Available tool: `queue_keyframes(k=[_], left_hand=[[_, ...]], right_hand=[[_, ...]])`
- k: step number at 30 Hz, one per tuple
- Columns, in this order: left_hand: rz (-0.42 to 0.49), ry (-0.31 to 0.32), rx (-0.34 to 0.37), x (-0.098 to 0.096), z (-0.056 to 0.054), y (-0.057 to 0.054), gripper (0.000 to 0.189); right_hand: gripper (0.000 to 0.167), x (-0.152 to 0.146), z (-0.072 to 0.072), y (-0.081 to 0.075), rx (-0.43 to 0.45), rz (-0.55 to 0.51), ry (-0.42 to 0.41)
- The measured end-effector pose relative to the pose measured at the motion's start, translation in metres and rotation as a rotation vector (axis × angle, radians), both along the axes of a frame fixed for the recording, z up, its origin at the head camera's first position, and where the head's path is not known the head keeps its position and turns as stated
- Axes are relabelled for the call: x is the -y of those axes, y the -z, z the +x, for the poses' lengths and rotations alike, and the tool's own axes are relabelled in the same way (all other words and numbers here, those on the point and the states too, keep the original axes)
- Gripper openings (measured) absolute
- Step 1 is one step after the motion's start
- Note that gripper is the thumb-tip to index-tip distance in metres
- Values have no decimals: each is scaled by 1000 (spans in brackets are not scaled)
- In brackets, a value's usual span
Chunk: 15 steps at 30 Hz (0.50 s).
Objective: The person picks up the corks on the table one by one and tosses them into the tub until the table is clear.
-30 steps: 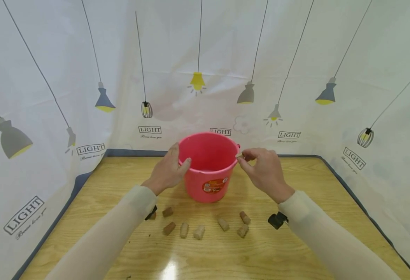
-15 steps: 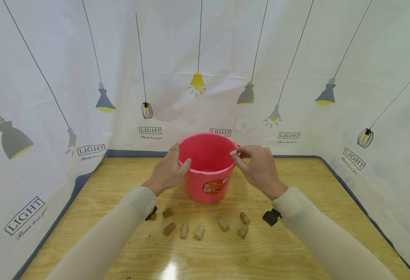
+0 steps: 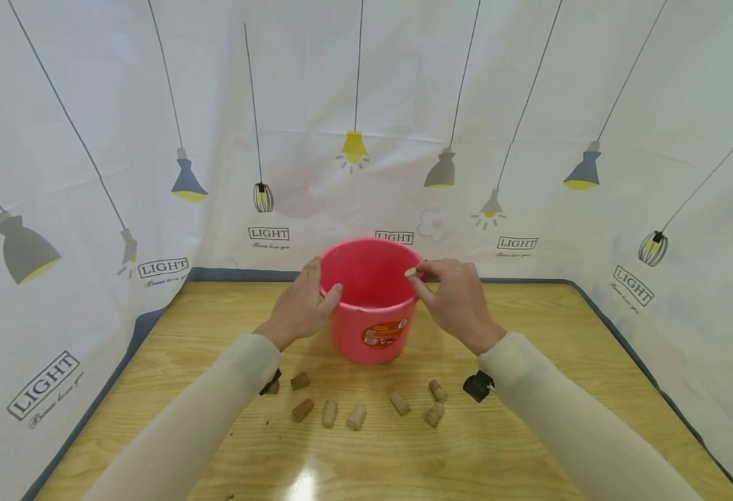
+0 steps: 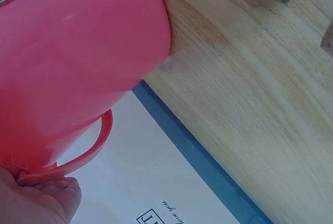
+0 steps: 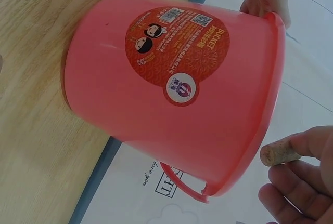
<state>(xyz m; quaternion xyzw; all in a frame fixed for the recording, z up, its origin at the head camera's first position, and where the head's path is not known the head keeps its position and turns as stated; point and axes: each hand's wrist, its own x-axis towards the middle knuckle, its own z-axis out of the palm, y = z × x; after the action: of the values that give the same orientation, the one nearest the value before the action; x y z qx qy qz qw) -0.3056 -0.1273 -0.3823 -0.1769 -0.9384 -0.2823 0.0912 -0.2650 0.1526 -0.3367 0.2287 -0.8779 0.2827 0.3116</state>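
Note:
A pink plastic bucket (image 3: 349, 332) with an orange-red label stands upright on the wooden table. My left hand (image 3: 297, 305) grips its left rim, thumb over the inner side and fingers outside. At the right rim, my right hand (image 3: 459, 298) pinches a cork (image 3: 411, 272) between thumb and fingers, its end overlapping the bucket's opening in the head view. The right wrist view shows this cork (image 5: 280, 154) just beyond the rim, pale with a brown end. In the left wrist view the bucket's handle (image 4: 93, 148) hangs beside the left fingers. The bucket's floor is hidden from the head view.
Several loose corks lie before the bucket, pale ones such as this cork (image 3: 357, 416) and reddish-brown ones such as that cork (image 3: 302, 410). A lamp-printed white cloth (image 3: 316, 90) walls the wooden table (image 3: 366, 466) at the back and both sides.
My right hand has moved left with the cork, from outside the right rim to over the edge of the opening. The left hand and bucket have stayed put.

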Motion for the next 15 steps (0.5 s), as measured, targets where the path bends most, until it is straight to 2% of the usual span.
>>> queue_keyframes(k=[15], left_hand=[[-2,4,10,1,0,1,83]], right_hand=[[16,11,-11,-1,7,86,42]])
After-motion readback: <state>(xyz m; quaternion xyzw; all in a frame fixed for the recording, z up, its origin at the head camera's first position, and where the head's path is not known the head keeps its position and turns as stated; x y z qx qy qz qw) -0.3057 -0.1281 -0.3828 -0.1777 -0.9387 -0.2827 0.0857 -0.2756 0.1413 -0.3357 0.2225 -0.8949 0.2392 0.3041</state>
